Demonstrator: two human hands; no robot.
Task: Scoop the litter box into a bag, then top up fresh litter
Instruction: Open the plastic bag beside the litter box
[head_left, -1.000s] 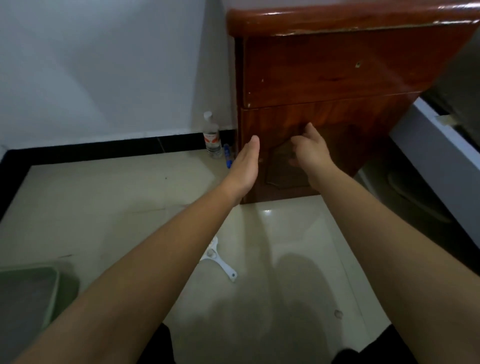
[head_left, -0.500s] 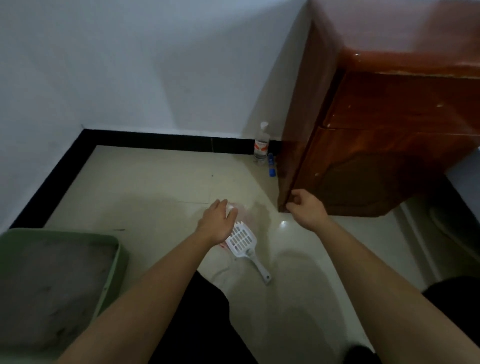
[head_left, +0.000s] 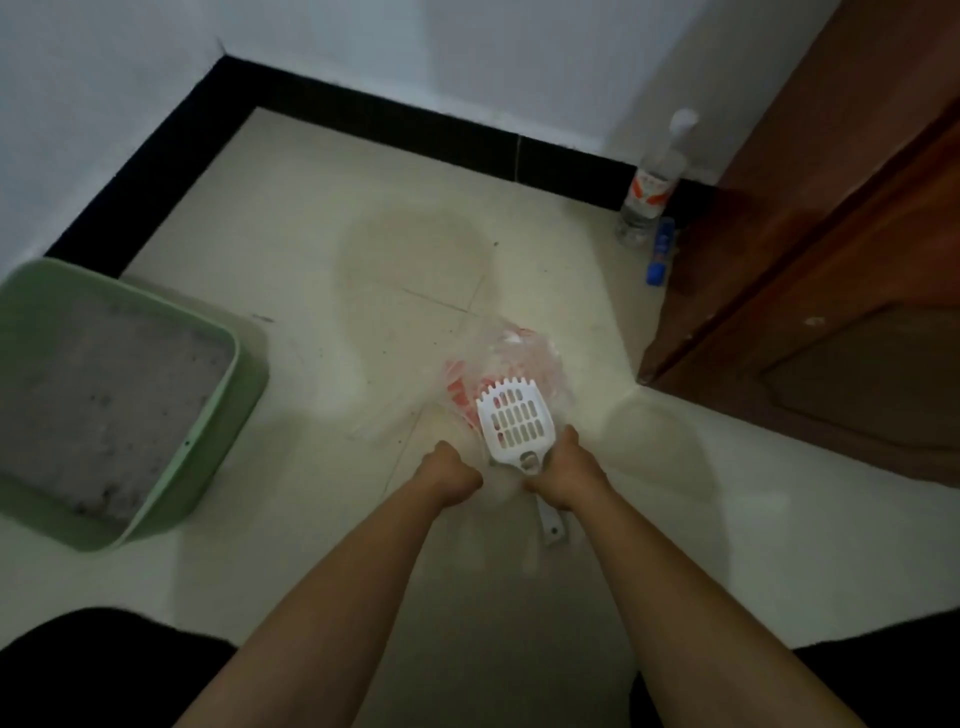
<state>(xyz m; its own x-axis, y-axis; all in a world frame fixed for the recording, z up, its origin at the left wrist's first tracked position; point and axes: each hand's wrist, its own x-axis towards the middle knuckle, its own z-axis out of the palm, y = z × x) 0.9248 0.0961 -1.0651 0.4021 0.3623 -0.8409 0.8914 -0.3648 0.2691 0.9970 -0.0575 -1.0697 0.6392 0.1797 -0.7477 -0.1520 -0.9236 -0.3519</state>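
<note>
A green litter box (head_left: 228, 395) with grey litter (head_left: 93, 405) stands on the floor at the left. In the middle lies a clear plastic bag with red print (head_left: 511, 345), and a white slotted scoop (head_left: 514, 421) rests on top of it. My right hand (head_left: 561, 470) is curled over the scoop's neck, with the handle end (head_left: 551, 525) poking out under the wrist. My left hand (head_left: 452, 473) is curled at the bag's near edge, just left of the scoop. Fingertips of both hands are hidden.
A brown wooden cabinet (head_left: 831, 270) fills the right side. A plastic bottle (head_left: 649, 192) and a small blue item (head_left: 660, 254) sit by its corner at the black baseboard (head_left: 415, 124). Pale floor tiles (head_left: 322, 218) lie between the box and the bag.
My view has dropped from the cabinet to the floor. Both hands came down to the bag and scoop; the right left the cabinet and closed over the scoop's neck.
</note>
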